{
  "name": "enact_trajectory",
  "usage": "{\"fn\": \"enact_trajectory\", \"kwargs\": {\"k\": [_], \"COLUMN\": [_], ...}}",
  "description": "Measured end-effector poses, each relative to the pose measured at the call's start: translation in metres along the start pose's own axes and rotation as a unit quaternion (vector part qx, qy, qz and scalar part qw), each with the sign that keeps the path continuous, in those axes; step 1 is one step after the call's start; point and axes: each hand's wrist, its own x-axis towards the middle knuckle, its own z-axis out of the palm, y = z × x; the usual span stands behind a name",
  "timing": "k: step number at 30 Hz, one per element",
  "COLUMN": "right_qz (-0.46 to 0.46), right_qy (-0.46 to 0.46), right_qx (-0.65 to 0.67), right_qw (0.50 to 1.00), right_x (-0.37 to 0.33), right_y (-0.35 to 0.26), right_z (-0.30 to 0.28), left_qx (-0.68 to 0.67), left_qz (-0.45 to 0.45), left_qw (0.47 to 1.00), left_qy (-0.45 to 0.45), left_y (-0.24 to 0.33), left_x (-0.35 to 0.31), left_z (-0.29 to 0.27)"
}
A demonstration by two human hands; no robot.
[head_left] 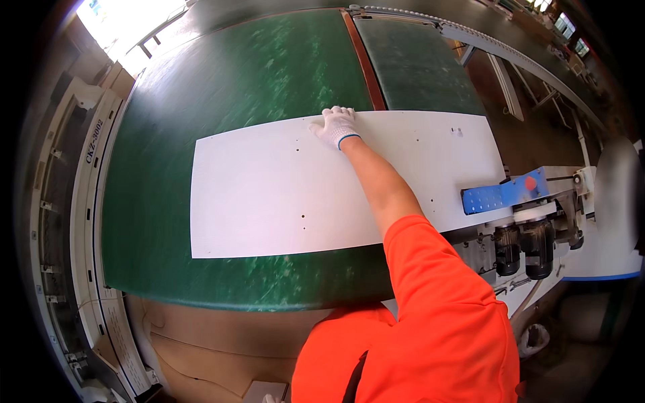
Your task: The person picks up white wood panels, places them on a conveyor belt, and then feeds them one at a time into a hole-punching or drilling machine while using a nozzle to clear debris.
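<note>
While the white panel (289, 191) lay flat on the green desk (201, 101), its long axis running left to right across the person, the gloved right hand (335, 126) rested palm-down on the panel's far edge, near the middle of its length, fingers spread and pressing rather than gripping anything. The arm, in an orange sleeve (443, 302), reached straight out over the panel from its near side. The left hand was almost wholly out of the picture; only a sliver of white glove (271, 399) showed well below the panel's near edge, and whether it was clenched or released could not be told. At the panel's right end stood a blue guard plate (504, 195) and two dark rollers (524, 245). No containers were in view.
</note>
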Motion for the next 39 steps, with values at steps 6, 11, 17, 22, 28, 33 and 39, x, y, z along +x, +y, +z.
{"fn": "enact_trajectory", "kwargs": {"k": [6, 11, 17, 22, 28, 33, 39], "right_qz": [-0.068, -0.153, -0.244, -0.374, -0.347, -0.253, -0.406], "right_qy": [-0.002, -0.03, -0.115, -0.136, -0.017, -0.263, -0.049], "right_qx": [0.034, 0.061, 0.063, 0.059, -0.011, -0.097, -0.029], "right_qw": [0.997, 0.986, 0.961, 0.915, 0.938, 0.926, 0.912], "right_x": [-0.029, -0.082, -0.179, -0.228, -0.235, -0.269, -0.312], "right_y": [-0.068, -0.128, -0.203, -0.212, -0.14, -0.19, -0.269], "right_z": [0.016, 0.029, 0.023, 0.03, 0.029, -0.03, -0.105], "left_qx": [-0.08, -0.283, -0.411, -0.405, -0.409, -0.488, -0.685], "left_qz": [0.138, 0.051, 0.033, 0.12, 0.074, -0.011, 0.054], "left_qw": [0.975, 0.914, 0.873, 0.894, 0.909, 0.873, 0.725], "left_qy": [-0.155, -0.287, -0.26, -0.149, -0.015, -0.005, -0.049], "left_y": [0.11, 0.148, 0.153, 0.117, 0.038, 0.01, -0.02], "left_x": [-0.055, -0.046, -0.038, -0.036, -0.027, -0.035, -0.045], "left_z": [0.159, 0.235, 0.235, 0.172, 0.119, 0.094, 0.059]}}
